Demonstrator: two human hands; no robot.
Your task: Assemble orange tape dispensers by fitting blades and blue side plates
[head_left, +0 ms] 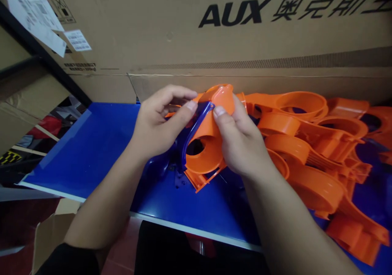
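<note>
My right hand (241, 140) is wrapped round an orange plastic tape dispenser body (208, 160), its thumb pressed near the top end. A curved dark blue plastic piece (192, 134) lies along the left side of that body, touching it. My left hand (162, 121) is closed at the upper end of the blue piece, thumb and fingers pinched together there. The left fingertips partly hide what they grip. Beneath the hands, more dark blue parts (159, 164) rest on the table, partly covered by the left forearm.
A heap of orange dispenser bodies (315, 185) spreads over the right of the blue table (92, 144). Behind stands a large cardboard box (153, 30) marked AUX. A dark metal frame bar (49, 54) slants at the left. An open carton (52, 230) sits below the table's left front edge.
</note>
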